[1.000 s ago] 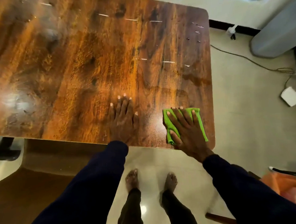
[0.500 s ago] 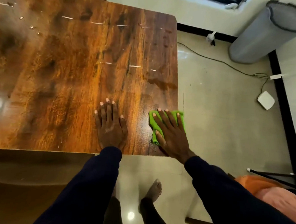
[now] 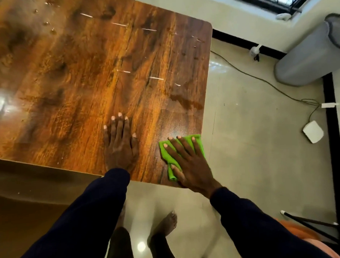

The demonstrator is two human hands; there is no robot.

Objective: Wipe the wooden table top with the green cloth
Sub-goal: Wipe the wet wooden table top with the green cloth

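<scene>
1. The green cloth (image 3: 183, 148) lies flat at the bench's (image 3: 84, 84) near right corner, pinned under the right hand (image 3: 188, 163), fingers spread, gripping nothing.
2. The left hand (image 3: 120, 145) rests open and empty beside it.
3. The cloth looks soft, light and prone to bunching; broad palm pressure suits it.

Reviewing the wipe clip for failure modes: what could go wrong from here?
1. The green cloth sits at the wooden table top's right corner; a rightward stroke could push it over the edge.
2. The wet streak and droplets lie beyond the right hand, so they may be missed.
</scene>
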